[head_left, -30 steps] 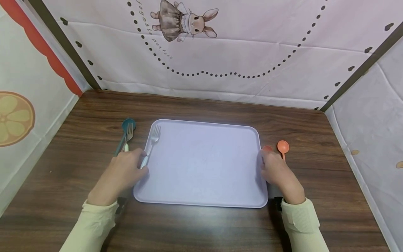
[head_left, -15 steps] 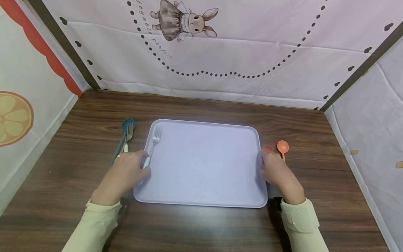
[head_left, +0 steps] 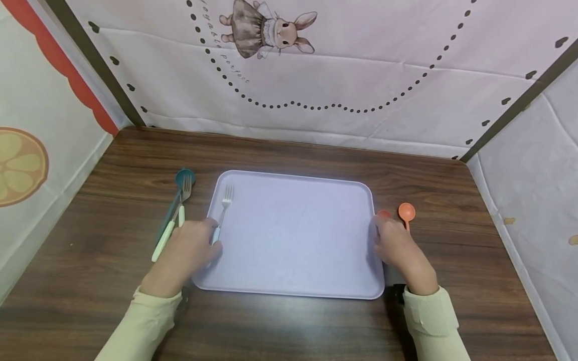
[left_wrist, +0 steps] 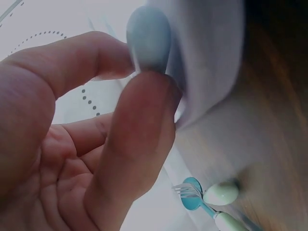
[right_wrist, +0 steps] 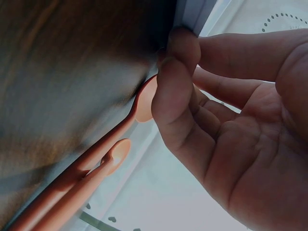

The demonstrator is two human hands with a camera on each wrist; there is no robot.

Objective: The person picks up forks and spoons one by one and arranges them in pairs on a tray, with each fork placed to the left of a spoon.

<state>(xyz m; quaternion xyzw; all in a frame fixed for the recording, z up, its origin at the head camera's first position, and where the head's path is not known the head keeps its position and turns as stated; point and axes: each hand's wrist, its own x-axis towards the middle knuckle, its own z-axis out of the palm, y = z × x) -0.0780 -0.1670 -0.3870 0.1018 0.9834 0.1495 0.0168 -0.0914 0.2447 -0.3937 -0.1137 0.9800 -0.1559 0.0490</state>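
My left hand (head_left: 189, 253) pinches a fork (head_left: 228, 196) by its pale blue handle (left_wrist: 149, 36), between thumb and index finger. The fork's metal tines point away, above the left side of a lavender tray (head_left: 298, 235). My right hand (head_left: 397, 245) holds the tray's right rim; in the right wrist view, its thumb and fingertips (right_wrist: 185, 48) meet the rim (right_wrist: 195, 17). Two orange spoons (head_left: 407, 212) lie just beyond and beside the right hand, one partly hidden by it.
Left of the tray, a teal spoon (head_left: 185, 175) lies with a fork (head_left: 186, 186) over it and pale green handles (head_left: 163, 241) beside my left hand. The wooden table (head_left: 289, 326) is bounded by a printed cloth wall (head_left: 338, 75) at the back and cloth at both sides.
My left hand has shifted to the right and slightly nearer with the fork, uncovering more of the green handles. The right hand and tray have stayed in place.
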